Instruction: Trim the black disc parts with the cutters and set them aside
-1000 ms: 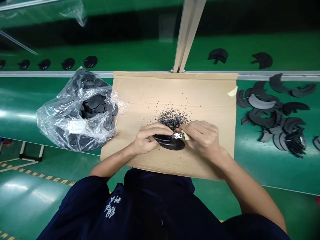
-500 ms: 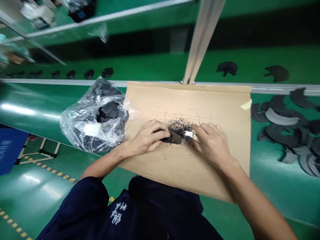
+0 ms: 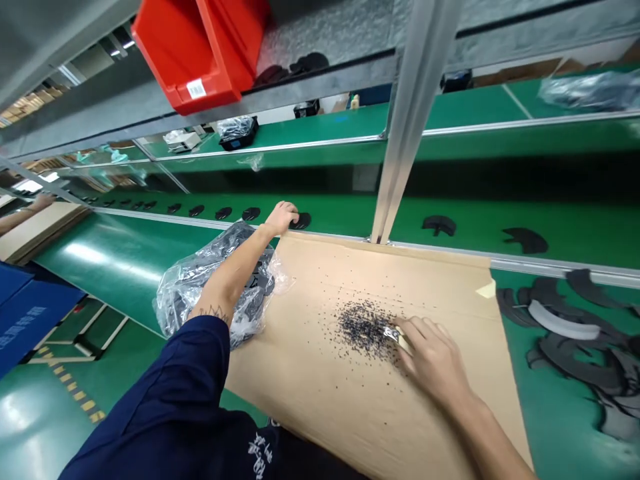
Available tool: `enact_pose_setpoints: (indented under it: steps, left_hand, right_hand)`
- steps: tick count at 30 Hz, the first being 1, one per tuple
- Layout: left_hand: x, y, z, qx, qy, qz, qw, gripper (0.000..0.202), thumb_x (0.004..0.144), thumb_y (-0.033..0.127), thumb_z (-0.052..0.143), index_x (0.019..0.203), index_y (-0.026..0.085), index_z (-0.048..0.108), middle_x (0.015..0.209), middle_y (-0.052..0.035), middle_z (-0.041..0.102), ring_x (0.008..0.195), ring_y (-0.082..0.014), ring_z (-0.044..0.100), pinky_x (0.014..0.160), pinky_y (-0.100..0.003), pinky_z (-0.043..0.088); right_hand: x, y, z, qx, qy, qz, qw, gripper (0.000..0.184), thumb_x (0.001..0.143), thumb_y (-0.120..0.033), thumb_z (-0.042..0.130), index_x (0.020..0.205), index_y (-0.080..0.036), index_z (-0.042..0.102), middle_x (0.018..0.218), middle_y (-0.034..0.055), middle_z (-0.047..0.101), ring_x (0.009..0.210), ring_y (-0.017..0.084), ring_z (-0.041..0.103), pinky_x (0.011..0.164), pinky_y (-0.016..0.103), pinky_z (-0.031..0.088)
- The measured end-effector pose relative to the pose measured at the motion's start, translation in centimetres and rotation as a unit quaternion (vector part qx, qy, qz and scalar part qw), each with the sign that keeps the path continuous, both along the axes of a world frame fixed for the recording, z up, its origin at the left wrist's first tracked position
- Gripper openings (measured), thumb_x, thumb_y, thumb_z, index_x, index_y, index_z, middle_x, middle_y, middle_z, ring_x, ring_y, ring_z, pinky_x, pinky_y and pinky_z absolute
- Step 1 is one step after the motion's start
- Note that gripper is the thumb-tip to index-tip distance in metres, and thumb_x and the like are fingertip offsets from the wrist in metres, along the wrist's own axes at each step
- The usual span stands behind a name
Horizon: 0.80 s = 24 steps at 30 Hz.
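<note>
Left hand: the left hand [image 3: 283, 217] reaches forward over the bag, fingers bent down at a dark rounded part [image 3: 303, 221]; whether they grip it or only touch it, I cannot tell.
Dark rounded part: on the green strip just behind the metal rail [image 3: 540, 265], near the back left corner of the cardboard.
Right hand: the right hand [image 3: 430, 350] is closed around a small tool [image 3: 391, 332] with a shiny metal head and a pale handle, mostly covered by the fingers.
Tool: low over the cardboard, its head at the right side of the black crumbs.
Black crumbs: a dense heap of black crumbs [image 3: 365, 323] thins out into loose specks around it.
Cardboard: a brown cardboard sheet [image 3: 320, 413] lies on the green worktop [image 3: 125, 247], with a pale tape piece [image 3: 486, 290] at its back right corner.
Plastic bag: a clear plastic bag [image 3: 190, 287] with dark pieces inside sits left of the cardboard, partly hidden by the left forearm.
Row behind the rail: more dark parts [image 3: 251, 213] run off to the left, spaced apart; two others [image 3: 439, 225] lie right of the metal post [image 3: 415, 100].
Right pile: curved dark pieces [image 3: 575, 360] overlap on the worktop, a lighter grey one [image 3: 563, 323] among them.
Shelf above: a red bin [image 3: 215, 73] stands at the shelf's edge.
Far left: another person's hand [image 3: 43, 202] shows.
</note>
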State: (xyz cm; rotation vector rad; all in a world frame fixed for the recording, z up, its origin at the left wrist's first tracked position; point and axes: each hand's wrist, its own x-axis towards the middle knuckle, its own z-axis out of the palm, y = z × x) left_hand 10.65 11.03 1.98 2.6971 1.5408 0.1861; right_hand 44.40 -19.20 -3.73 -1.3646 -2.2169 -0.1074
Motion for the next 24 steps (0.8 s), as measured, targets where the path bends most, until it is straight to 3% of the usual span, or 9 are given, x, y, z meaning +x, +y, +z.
enact_pose_setpoints:
  steps: [2,5,8,11,14,17,19,22,24]
  left_hand:
    - [-1.0,0.7,-0.3,-0.004,0.018,0.027,0.999,0.021,0.078,-0.001,0.054,0.078,0.014,0.069,0.118,-0.0140,0.066,0.123,-0.0290,0.054,0.113,-0.048,0.037]
    - [-1.5,1.4,-1.0,-0.017,0.038,0.068,0.997,0.015,0.094,0.018,0.060,0.104,0.012,0.069,0.123,-0.0124,0.065,0.118,-0.0265,0.060,0.105,-0.049,0.048]
    - [-0.7,1.7,-1.9,-0.033,0.055,0.090,0.994,0.033,0.098,0.036,0.062,0.123,0.015,0.062,0.126,-0.0101,0.063,0.112,-0.0225,0.064,0.097,-0.045,0.056]
    - [0.4,1.5,-2.2,-0.028,0.067,0.108,0.991,0.033,0.098,0.037,0.061,0.124,0.016,0.061,0.126,-0.0100,0.063,0.110,-0.0217,0.065,0.095,-0.044,0.057]
    - [1.5,0.8,-1.1,-0.009,0.075,0.095,0.993,0.024,0.098,0.031,0.060,0.114,0.014,0.065,0.116,-0.0115,0.066,0.109,-0.0239,0.065,0.094,-0.042,0.056]
    - [3.4,-1.0,0.6,0.007,0.076,0.026,0.997,0.019,0.096,0.022,0.052,0.100,0.013,0.069,0.103,-0.0155,0.069,0.107,-0.0297,0.065,0.090,-0.041,0.053]
    - [5.4,-3.2,1.3,-0.004,0.075,-0.056,0.996,0.023,0.096,0.023,0.048,0.097,0.015,0.070,0.099,-0.0139,0.070,0.102,-0.0285,0.066,0.088,-0.038,0.053]
    - [9.9,-7.6,1.3,-0.046,0.073,-0.192,0.978,0.024,0.097,0.033,0.051,0.096,0.021,0.071,0.100,-0.0072,0.072,0.101,-0.0225,0.066,0.091,-0.032,0.052]
    - [14.2,-10.2,0.7,-0.082,0.064,-0.267,0.958,0.024,0.097,0.032,0.050,0.092,0.019,0.070,0.095,-0.0084,0.071,0.097,-0.0232,0.066,0.090,-0.035,0.052]
  right_hand:
    - [0.1,-0.1,-0.1,-0.001,0.003,-0.007,1.000,0.022,0.085,-0.011,0.053,0.102,-0.018,0.065,0.085,0.0082,0.068,0.077,0.023,0.058,0.068,0.034,0.041]
    - [0.1,-0.2,-0.1,-0.009,0.011,-0.017,1.000,0.024,0.085,-0.009,0.052,0.102,-0.018,0.065,0.086,0.0080,0.068,0.077,0.022,0.057,0.070,0.034,0.041]
    - [0.0,-0.4,-0.1,-0.022,0.015,-0.022,0.999,0.024,0.083,-0.008,0.053,0.102,-0.018,0.065,0.087,0.0081,0.068,0.078,0.022,0.056,0.071,0.034,0.041]
    - [-0.1,-0.6,0.0,-0.017,0.021,-0.021,0.999,0.022,0.084,-0.009,0.054,0.102,-0.016,0.065,0.086,0.0082,0.067,0.078,0.021,0.055,0.070,0.034,0.040]
    - [-0.3,-1.2,0.2,0.030,0.042,-0.032,0.998,0.022,0.087,-0.009,0.051,0.104,-0.015,0.065,0.083,0.0069,0.065,0.077,0.021,0.052,0.070,0.033,0.038]
    - [-0.6,-1.8,0.4,0.051,0.030,-0.049,0.997,0.018,0.091,-0.013,0.052,0.103,-0.016,0.065,0.081,0.0056,0.064,0.078,0.021,0.051,0.070,0.034,0.035]
    - [-0.7,-2.0,0.6,0.002,-0.017,-0.062,0.998,0.012,0.088,-0.012,0.058,0.097,-0.016,0.065,0.083,0.0059,0.065,0.080,0.021,0.051,0.072,0.034,0.035]
    - [-0.7,-2.2,0.8,-0.090,-0.065,-0.076,0.991,0.011,0.083,-0.009,0.064,0.092,-0.016,0.063,0.091,0.0069,0.066,0.085,0.021,0.052,0.076,0.034,0.035]
    - [-0.7,-2.3,0.9,-0.113,-0.066,-0.078,0.988,0.011,0.085,-0.011,0.064,0.095,-0.017,0.062,0.095,0.0076,0.065,0.088,0.022,0.052,0.079,0.034,0.035]
